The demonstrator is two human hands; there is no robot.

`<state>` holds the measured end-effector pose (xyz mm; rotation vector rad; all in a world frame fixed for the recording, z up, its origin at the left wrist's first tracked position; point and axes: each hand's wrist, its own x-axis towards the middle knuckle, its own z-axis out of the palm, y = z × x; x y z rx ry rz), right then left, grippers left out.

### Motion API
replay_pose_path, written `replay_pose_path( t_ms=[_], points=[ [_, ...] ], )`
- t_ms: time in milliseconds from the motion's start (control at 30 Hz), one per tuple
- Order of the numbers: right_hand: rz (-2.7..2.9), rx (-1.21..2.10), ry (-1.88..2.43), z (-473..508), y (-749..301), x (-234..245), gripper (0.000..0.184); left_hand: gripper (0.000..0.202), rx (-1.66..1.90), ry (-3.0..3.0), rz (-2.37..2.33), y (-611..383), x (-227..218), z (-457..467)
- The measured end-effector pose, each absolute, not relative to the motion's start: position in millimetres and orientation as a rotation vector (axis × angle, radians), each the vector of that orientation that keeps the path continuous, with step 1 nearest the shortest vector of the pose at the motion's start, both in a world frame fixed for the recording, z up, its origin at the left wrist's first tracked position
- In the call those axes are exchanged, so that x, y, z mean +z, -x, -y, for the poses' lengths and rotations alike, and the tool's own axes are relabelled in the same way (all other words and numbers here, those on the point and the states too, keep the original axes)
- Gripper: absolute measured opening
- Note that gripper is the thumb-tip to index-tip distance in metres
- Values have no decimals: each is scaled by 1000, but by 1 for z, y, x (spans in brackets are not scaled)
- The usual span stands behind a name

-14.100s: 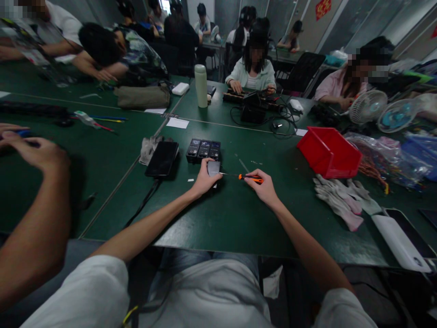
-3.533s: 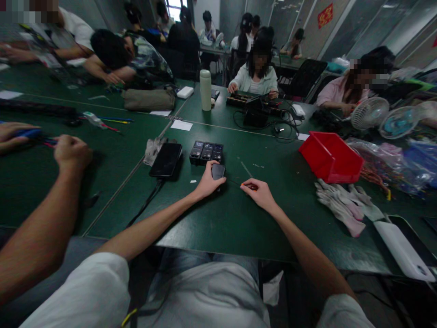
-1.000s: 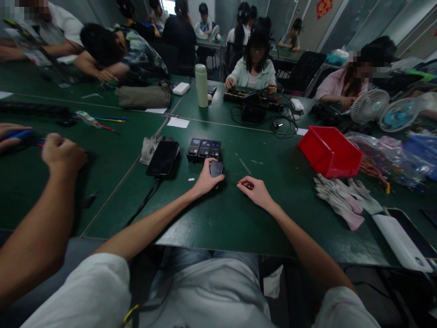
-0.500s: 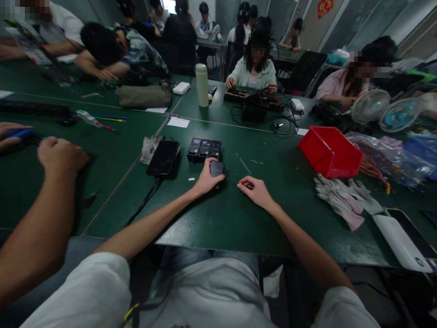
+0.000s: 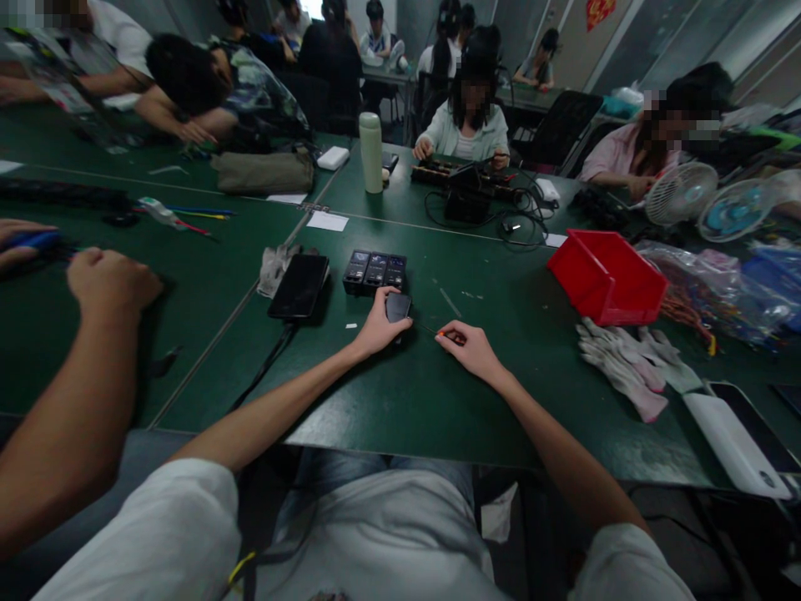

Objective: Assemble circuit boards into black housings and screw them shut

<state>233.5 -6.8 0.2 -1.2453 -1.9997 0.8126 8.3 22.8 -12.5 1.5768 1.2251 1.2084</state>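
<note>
A small dark rectangular block point(image 5: 399, 308) is gripped between the thumb and fingers of my left hand point(image 5: 374, 330), just above the green table. My right hand point(image 5: 472, 352) pinches a slim screwdriver point(image 5: 442, 335) with an orange spot on its handle. Its thin shaft points left at the block's lower right side; whether the tip touches is too small to tell. Right behind my left hand stands a black case point(image 5: 375, 273) with three side-by-side sections. A black phone-like slab point(image 5: 300, 286) with a cable lies to the left, propped on a grey-white glove point(image 5: 271, 272).
To the right are a red bin point(image 5: 604, 280), work gloves point(image 5: 626, 367), a white power bank point(image 5: 733, 442) and bagged wires point(image 5: 701, 292). A pale green bottle point(image 5: 371, 154) stands farther back. At left, a co-worker's hands point(image 5: 109, 284) hold a blue-handled tool. Other people sit around.
Both hands keep their grips and nearly the same places. The screwdriver still points at the block. Only a slight shift of the whole view shows.
</note>
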Motion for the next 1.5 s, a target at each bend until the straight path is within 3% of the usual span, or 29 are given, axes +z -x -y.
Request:
replay_pose_path(
  t_ms=[1500],
  points=[
    [2041, 785, 1248, 6, -234, 3, 23, 57, 1203, -1598, -1201, -7, -19, -27]
  ],
)
